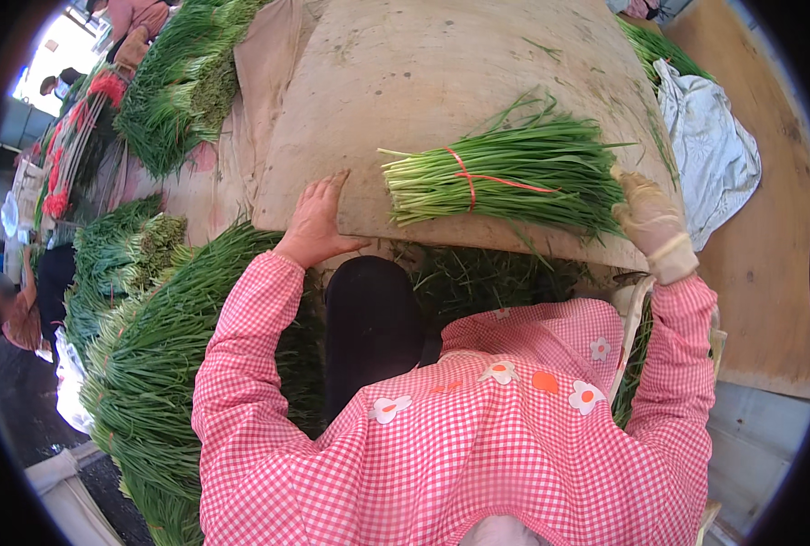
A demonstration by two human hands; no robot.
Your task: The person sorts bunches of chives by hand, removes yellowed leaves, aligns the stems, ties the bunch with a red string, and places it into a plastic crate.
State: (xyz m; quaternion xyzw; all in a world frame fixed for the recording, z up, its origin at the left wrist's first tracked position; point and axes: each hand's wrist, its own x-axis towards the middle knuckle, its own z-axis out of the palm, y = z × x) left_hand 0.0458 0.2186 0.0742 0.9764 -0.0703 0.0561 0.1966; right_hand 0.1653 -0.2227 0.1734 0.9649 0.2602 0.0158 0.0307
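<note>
A bunch of garlic chives (505, 173) lies on a wooden board (378, 82), bound with a red tie. Its pale cut ends point left and its green tips point right. My left hand (318, 218), bare, rests on the board's near left edge with thumb and fingers spread, apart from the bunch. At the leafy tips is my right hand (653, 223), in a pale glove; it touches the leaves and its fingers look apart, though leaves partly cover them.
Large heaps of chives (164, 364) stand left of the board, with more bundles (182, 91) beyond. Red ties (105, 88) hang on a rack at far left. A pale cloth (705, 146) lies at right beside a wooden panel (760, 227). Other people (23, 309) are at far left.
</note>
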